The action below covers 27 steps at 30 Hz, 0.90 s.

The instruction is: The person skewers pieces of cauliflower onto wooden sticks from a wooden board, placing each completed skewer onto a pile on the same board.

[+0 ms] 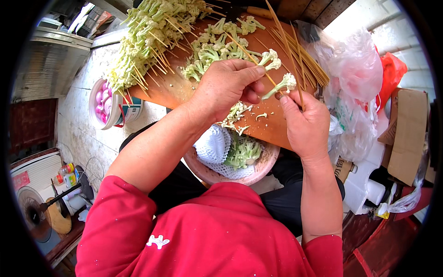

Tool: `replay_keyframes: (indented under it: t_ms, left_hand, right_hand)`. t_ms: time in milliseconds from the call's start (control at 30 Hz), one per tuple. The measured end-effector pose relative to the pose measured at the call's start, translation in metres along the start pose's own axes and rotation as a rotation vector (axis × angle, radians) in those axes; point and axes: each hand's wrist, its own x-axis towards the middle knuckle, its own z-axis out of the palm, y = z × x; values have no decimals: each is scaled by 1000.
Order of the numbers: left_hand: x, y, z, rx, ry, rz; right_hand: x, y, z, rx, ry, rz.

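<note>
**Cauliflower threaded on a bamboo skewer above the wooden board**

A bamboo skewer (251,57) is pinched between the thumb and fingers of the left hand (226,87), which is closed tightly around it. One cauliflower floret (270,58) is already seen on this skewer, just beside the left fingertips. A second floret (282,85) is held by its stem in the right hand (305,122), whose fingers are closed on it, and it is placed against the lower part of the skewer. Both hands are kept over the wooden board (177,87).

On the board, loose florets (214,51) are spread in the middle, a heap of finished skewers (147,34) is laid at the left, and bare sticks (302,60) are piled at the right.

Under the hands, a pink basin (258,173) is found; a white foam net (213,145) and some cauliflower pieces (243,152) are contained in it. At the left, a small white bucket (99,113) with pink round items inside is seen. Clear plastic bags (350,78) are lying at the right.
</note>
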Motion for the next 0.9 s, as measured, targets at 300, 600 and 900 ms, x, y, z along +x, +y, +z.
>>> replay_keyframes:
  t_ms: [300, 600, 900]
  left_hand:
    - [6, 1, 3, 27, -77, 2]
    - [70, -22, -37, 1251, 182, 387]
    - [78, -38, -30, 1683, 112, 237]
  right_hand:
    - [12, 5, 3, -7, 64, -84]
    - [13, 1, -14, 86, 169, 50]
    - [9, 7, -16, 73, 128, -7]
